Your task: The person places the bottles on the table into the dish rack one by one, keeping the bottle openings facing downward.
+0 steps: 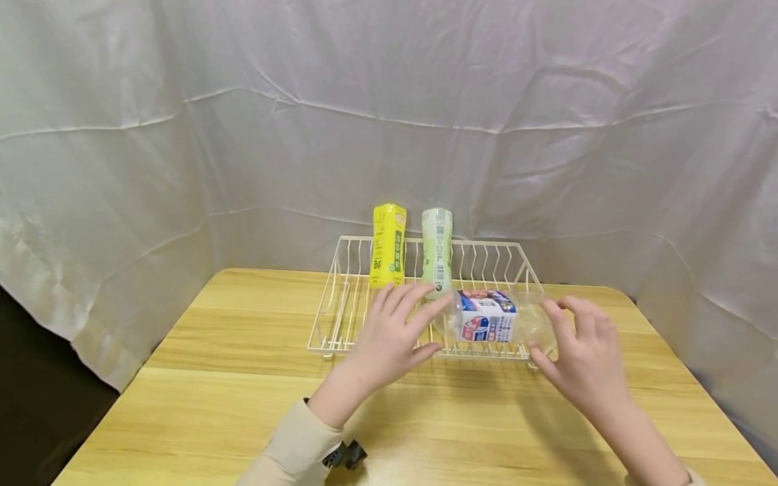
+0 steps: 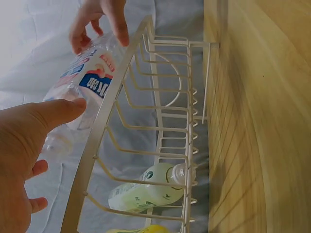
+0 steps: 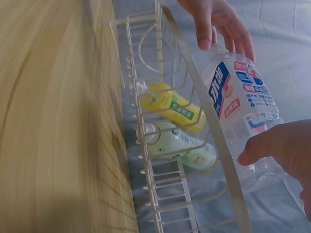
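Observation:
A clear plastic bottle (image 1: pixel 488 317) with a blue, white and pink label lies sideways above the front right of a white wire rack (image 1: pixel 340 297). My right hand (image 1: pixel 586 354) holds its base end, thumb on the near side and fingers on the far side. At the neck end is my left hand (image 1: pixel 389 334), fingers fairly straight and thumb spread apart; whether it touches the neck is unclear. In the rack, a yellow bottle (image 1: pixel 387 246) and a pale green bottle (image 1: pixel 437 246) lean side by side, their caps low, as the right wrist view shows.
The rack stands on a wooden table (image 1: pixel 213 405) near its back edge. Grey cloth (image 1: pixel 377 121) hangs behind and at both sides. A small black device (image 1: pixel 346 454) is at the left sleeve (image 1: pixel 298 442).

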The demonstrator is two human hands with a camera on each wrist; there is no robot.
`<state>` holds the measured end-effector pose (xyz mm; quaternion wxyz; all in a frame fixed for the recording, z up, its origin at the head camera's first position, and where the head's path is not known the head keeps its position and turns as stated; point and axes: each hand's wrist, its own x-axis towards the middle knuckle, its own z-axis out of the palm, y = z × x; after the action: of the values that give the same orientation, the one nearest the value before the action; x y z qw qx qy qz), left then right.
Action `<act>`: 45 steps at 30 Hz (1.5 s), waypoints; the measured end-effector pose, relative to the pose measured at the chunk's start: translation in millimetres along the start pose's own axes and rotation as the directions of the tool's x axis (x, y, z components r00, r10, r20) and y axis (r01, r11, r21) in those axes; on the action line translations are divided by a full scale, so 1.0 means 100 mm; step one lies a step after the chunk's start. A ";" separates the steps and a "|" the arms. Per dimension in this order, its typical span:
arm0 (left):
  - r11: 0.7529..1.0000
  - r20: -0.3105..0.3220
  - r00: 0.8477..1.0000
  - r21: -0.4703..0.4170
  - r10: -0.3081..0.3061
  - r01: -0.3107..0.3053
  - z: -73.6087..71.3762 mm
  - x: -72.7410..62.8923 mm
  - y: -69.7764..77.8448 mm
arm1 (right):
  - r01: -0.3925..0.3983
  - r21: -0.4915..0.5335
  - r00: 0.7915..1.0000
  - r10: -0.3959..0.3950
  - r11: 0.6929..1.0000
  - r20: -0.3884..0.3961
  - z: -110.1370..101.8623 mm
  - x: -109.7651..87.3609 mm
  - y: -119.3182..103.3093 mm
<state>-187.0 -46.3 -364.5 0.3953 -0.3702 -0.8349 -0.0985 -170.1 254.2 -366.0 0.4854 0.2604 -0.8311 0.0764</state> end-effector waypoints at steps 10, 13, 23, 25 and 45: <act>1.000 0.001 1.000 -0.003 0.027 -0.027 0.01 0.01 0.03 | 0.043 0.065 0.999 -0.042 0.997 -0.004 -0.03 0.03 -0.12; 0.999 -0.015 0.999 0.005 0.034 -0.034 0.00 0.00 0.03 | 0.055 0.075 0.998 -0.054 0.996 -0.023 -0.04 0.04 -0.13; 0.999 -0.063 0.997 0.006 0.037 -0.037 -0.04 0.01 -0.01 | 0.057 0.193 0.997 -0.047 0.979 -0.057 -0.07 0.07 -0.15; 0.999 -0.076 0.996 0.011 0.037 -0.036 -0.04 0.02 -0.02 | 0.037 0.232 0.998 -0.025 0.972 -0.055 -0.07 0.08 -0.14; 0.999 -0.113 0.993 0.009 0.047 -0.046 -0.06 0.02 -0.02 | -0.586 0.636 0.809 0.319 0.502 0.494 -0.19 0.05 -0.08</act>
<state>-185.9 -49.8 -358.6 0.4453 -0.3821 -0.8026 -0.1071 -153.5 252.4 -352.8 0.1518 0.2183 -0.8217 0.5041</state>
